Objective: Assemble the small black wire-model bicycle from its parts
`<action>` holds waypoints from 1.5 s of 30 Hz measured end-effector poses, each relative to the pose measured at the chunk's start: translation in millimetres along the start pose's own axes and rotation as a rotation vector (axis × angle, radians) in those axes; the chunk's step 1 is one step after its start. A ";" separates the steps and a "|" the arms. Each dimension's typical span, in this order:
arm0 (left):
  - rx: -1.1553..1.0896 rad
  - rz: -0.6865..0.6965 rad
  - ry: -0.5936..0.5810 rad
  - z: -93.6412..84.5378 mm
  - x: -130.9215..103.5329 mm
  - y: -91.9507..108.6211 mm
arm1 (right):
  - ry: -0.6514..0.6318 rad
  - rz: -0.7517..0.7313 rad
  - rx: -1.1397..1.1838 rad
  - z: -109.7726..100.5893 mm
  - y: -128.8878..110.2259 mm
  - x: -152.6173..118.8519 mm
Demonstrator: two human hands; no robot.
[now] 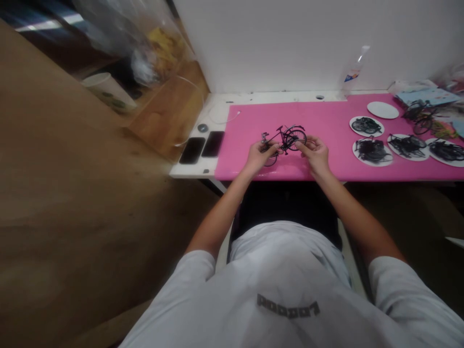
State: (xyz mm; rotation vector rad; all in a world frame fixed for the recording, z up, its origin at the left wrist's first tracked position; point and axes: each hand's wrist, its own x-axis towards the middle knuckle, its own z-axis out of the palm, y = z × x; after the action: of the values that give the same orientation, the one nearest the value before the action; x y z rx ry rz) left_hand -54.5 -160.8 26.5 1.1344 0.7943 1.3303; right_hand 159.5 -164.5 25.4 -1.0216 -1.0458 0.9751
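Observation:
A small black model bicycle (281,137) is held upright between my two hands, just over the front part of a pink mat (250,125). My left hand (261,155) grips it at the front end, near the handlebars and front wheel. At the rear wheel, my right hand (314,152) pinches the bike between thumb and fingers. Parts of both wheels are hidden behind my fingers.
To the right stand several white plates (384,110), most heaped with black parts (373,150). Another model bicycle (422,116) is at the far right. Two dark phones (192,151) lie left of the mat. A clear bottle (353,72) stands by the wall.

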 end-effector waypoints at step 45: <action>0.012 -0.003 -0.034 -10.9 8.0 -18.7 | -0.055 -0.033 -0.051 -2.5 12.0 0.5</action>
State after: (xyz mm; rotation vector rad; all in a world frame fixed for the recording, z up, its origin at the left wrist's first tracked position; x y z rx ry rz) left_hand -57.8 -149.0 7.0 1.1617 0.7800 1.3017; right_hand 160.3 -161.7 13.5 -1.0208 -1.1348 0.9584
